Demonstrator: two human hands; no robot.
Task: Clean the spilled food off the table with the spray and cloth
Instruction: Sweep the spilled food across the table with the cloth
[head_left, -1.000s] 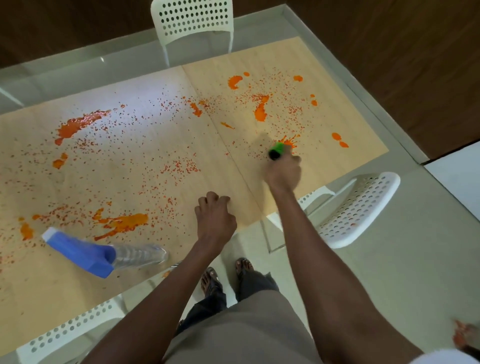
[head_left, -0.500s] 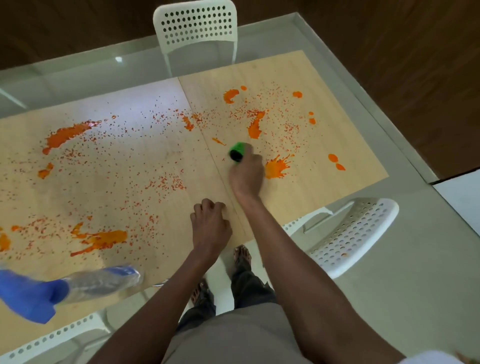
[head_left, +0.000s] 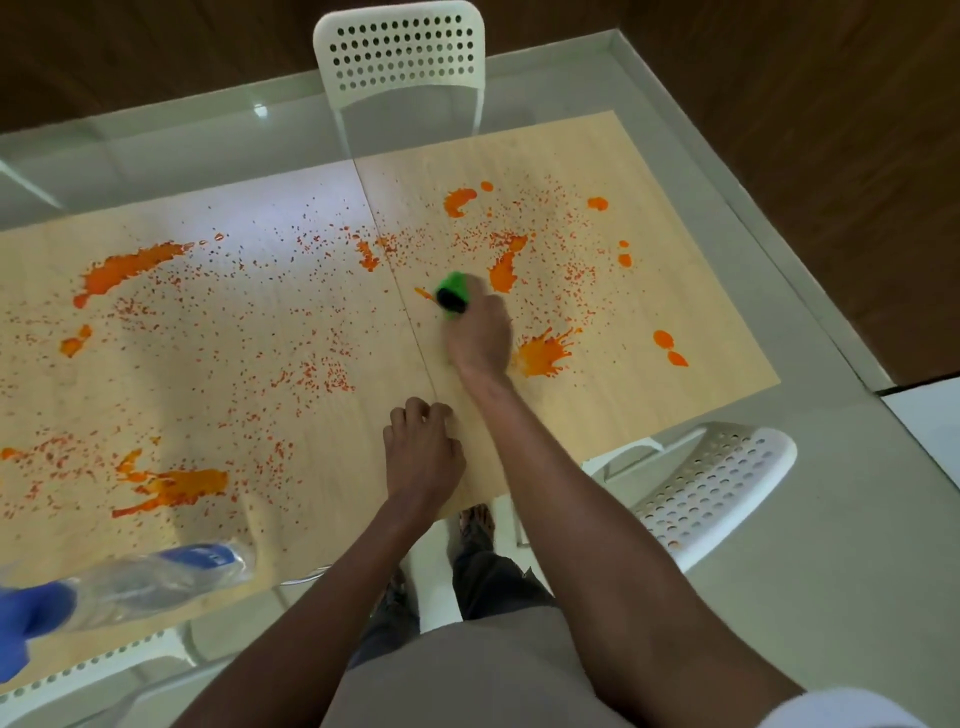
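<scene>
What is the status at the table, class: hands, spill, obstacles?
Right hand grips green scrubber on the table. Left hand knuckles down, empty. Orange spill mostly uncleaned. Spray bottle lying near edge, nothing blocking.

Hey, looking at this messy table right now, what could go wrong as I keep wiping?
1. The right hand grips a small green sponge amid wide orange spills; it may smear rather than lift them.
2. The spray bottle lies on its side at the table's near edge; a bump could roll it off.
</scene>
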